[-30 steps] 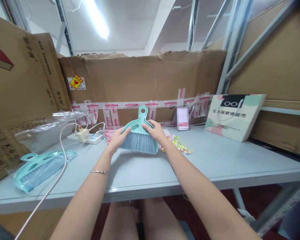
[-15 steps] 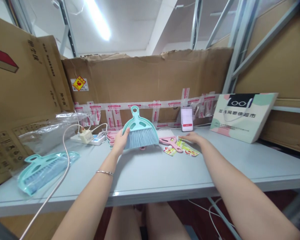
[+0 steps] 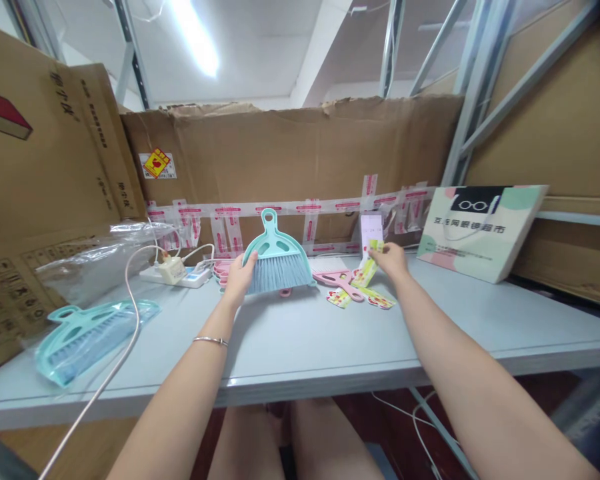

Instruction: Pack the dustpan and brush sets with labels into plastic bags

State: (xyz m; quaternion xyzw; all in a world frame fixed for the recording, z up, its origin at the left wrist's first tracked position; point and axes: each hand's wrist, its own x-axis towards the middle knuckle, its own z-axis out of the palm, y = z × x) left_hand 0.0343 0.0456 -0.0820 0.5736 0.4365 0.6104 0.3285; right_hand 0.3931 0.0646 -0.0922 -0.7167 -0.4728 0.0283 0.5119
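My left hand (image 3: 239, 279) grips the left side of a teal mini dustpan with a grey-blue brush (image 3: 279, 261), held upright above the grey table (image 3: 300, 340). My right hand (image 3: 393, 258) pinches a yellow-green paper label (image 3: 369, 269) and lifts it off the table, just right of the dustpan. More colourful labels (image 3: 375, 299) lie below that hand, beside a pink dustpan handle (image 3: 341, 281). A phone (image 3: 371, 231) leans against the cardboard right behind my right hand.
A second teal dustpan set in a plastic bag (image 3: 83, 335) lies at the left. A power strip (image 3: 173, 273) with a white cable (image 3: 120, 333) sits by clear bags (image 3: 87, 263). Cardboard walls enclose the back and left; a printed box (image 3: 480, 229) leans at the right.
My right hand let go of the dustpan, reached right to the labels on the table, and has now picked one up. The left hand keeps holding the dustpan.
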